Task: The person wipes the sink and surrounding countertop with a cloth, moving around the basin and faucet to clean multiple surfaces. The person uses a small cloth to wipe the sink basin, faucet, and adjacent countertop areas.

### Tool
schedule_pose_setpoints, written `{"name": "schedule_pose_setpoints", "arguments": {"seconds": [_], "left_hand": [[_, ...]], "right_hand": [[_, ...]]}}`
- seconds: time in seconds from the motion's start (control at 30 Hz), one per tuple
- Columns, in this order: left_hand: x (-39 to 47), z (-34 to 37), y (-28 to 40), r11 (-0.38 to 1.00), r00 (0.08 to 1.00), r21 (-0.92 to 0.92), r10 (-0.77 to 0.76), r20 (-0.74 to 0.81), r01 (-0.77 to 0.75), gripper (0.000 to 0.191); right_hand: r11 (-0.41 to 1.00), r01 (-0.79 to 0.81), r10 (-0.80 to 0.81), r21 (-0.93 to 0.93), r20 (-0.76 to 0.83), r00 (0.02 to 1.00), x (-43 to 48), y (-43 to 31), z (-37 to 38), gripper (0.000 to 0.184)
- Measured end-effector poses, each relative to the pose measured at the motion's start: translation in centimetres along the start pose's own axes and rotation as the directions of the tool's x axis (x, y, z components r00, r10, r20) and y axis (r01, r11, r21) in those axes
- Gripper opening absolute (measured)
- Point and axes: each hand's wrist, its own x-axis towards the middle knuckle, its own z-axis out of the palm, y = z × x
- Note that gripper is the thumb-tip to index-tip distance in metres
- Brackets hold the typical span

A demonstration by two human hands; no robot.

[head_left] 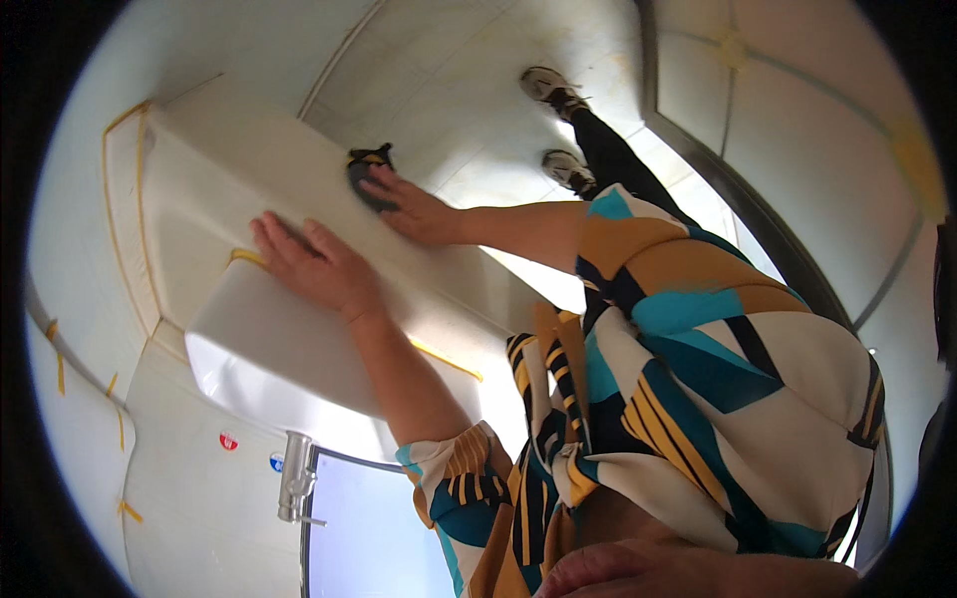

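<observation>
My right hand [415, 213] lies over a dark pad with yellow trim [366, 183], fingers on its top, at the edge of a pale countertop [217, 179]. What the pad is exactly I cannot tell. Flat and with the thumb apart, my left hand [321, 269] is at the near rim of a white washbasin [299, 336], holding nothing. Both hands are slightly blurred. Yellow strips, either tape or sealant, run along parts of the basin's rim and the counter's edges.
A metal faucet [295, 478] stands beyond the basin, beside a dark-framed mirror [366, 516]. Red [228, 439] and blue stickers are on the wall. Tiled floor [463, 82], my shoes [549, 86] and a dark frame [748, 202] lie towards the top and right.
</observation>
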Motion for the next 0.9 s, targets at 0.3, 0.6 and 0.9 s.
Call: {"name": "schedule_pose_setpoints", "arguments": {"seconds": [0.3, 0.6, 0.9], "left_hand": [[0.2, 0.1, 0.6, 0.996, 0.998, -0.069, -0.060, 0.005, 0.061, 0.049], [0.2, -0.3, 1.1, 0.996, 0.998, -0.073, -0.058, -0.028, 0.055, 0.049], [0.7, -0.4, 1.1, 0.997, 0.998, -0.058, -0.058, -0.026, 0.056, 0.049]], "right_hand": [[0.997, -0.060, 0.056, 0.046, 0.076, 0.996, -3.9, -1.6, 0.0, 0.062], [0.999, 0.039, -0.038, 0.012, -0.070, 0.997, 10.7, -3.0, -0.8, 0.060], [0.979, 0.203, -0.206, 0.031, 0.186, 0.961, -3.8, -2.5, -0.8, 0.074]]}}
